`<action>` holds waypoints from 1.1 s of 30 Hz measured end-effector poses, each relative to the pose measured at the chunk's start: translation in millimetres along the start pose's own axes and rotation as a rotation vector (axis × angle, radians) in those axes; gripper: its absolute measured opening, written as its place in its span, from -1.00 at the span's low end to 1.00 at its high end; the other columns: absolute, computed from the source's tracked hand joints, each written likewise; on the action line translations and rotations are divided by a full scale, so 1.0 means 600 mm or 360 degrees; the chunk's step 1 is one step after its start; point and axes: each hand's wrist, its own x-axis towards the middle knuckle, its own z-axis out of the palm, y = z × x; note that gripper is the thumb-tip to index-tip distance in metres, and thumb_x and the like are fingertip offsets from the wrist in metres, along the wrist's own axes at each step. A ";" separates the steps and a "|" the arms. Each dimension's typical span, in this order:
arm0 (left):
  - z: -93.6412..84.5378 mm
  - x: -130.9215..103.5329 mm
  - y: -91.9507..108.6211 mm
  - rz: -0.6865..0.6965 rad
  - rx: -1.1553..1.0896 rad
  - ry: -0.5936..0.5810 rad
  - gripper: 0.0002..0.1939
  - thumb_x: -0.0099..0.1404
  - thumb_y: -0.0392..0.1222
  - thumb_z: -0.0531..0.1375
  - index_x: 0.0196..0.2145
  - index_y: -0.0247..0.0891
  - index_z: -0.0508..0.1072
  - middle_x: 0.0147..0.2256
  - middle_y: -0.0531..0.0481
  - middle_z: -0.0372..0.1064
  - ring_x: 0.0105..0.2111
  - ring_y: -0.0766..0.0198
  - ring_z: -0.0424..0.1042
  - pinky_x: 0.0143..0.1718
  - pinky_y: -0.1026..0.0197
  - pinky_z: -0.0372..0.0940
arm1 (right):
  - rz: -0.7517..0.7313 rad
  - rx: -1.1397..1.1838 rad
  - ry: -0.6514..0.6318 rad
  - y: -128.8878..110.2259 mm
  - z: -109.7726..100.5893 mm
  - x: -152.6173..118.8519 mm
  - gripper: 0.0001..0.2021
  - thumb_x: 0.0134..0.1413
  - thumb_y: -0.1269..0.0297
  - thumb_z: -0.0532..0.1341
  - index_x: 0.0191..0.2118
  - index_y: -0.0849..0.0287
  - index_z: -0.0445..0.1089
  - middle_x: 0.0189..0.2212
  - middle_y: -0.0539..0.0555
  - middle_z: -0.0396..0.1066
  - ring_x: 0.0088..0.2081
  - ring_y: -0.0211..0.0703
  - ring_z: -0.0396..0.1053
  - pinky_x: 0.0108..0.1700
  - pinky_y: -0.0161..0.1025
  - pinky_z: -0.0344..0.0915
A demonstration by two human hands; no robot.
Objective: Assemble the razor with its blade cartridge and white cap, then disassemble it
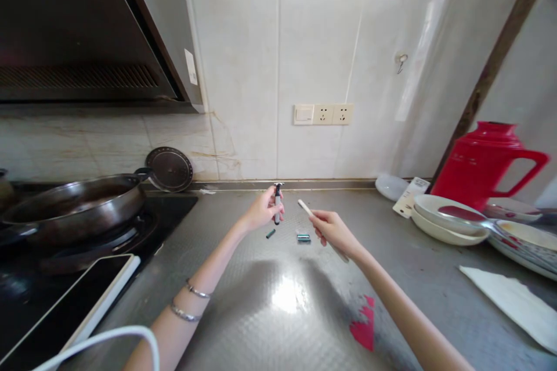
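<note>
My left hand [263, 208] is closed around a razor [277, 208] with a black and grey handle, held upright with its head at the top. My right hand [333, 231] grips a slim white stick [304, 207]; its tip points up and left toward the razor, and its other end shows below my palm. I cannot make out exactly what kind of stick it is. On the counter between my hands lie small teal razor cartridges [303, 238]. A separate dark teal piece [270, 233] rests below my left hand. The razor and the stick are apart.
To the left, a steel pan [82, 203] sits on the black stove, with a phone-like device [69, 307] and white cable [130, 331] in front. Stacked bowls [448, 232], a red thermos jug [483, 168] and a white napkin [513, 301] are at right. Sockets [323, 114] are on the wall.
</note>
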 end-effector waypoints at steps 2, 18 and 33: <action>0.000 -0.001 0.002 -0.0011 0.0011 -0.0007 -0.77 0.12 -0.29 0.12 -0.28 -0.25 0.12 -0.51 0.10 0.29 -0.58 0.34 0.40 -0.58 0.33 0.26 | 0.0011 -0.0039 -0.0088 0.002 0.003 0.005 -0.77 -0.02 0.16 0.11 -0.46 0.24 0.35 -0.75 -0.15 0.10 -0.73 -0.39 0.10 -0.71 -0.43 0.12; 0.006 -0.004 0.006 -0.0060 -0.0039 -0.0045 -0.80 0.14 -0.34 0.10 -0.27 -0.25 0.14 -0.51 0.11 0.29 -0.59 0.39 0.41 -0.60 0.39 0.24 | 0.0079 -0.0489 -0.0070 0.024 0.063 0.041 -0.69 0.05 0.27 0.04 -0.68 0.19 0.16 -0.81 -0.05 0.25 -0.80 -0.34 0.22 -0.74 -0.44 0.07; 0.003 0.000 -0.015 -0.0222 -0.0064 -0.0151 -0.76 0.13 -0.32 0.12 -0.25 -0.25 0.14 -0.51 0.09 0.33 -0.59 0.35 0.42 -0.60 0.37 0.28 | 0.0100 -0.0834 -0.0067 0.007 0.052 0.075 -0.71 0.07 0.31 0.00 -0.51 0.27 0.39 -0.68 0.10 0.43 -0.68 -0.26 0.33 -0.58 -0.41 0.15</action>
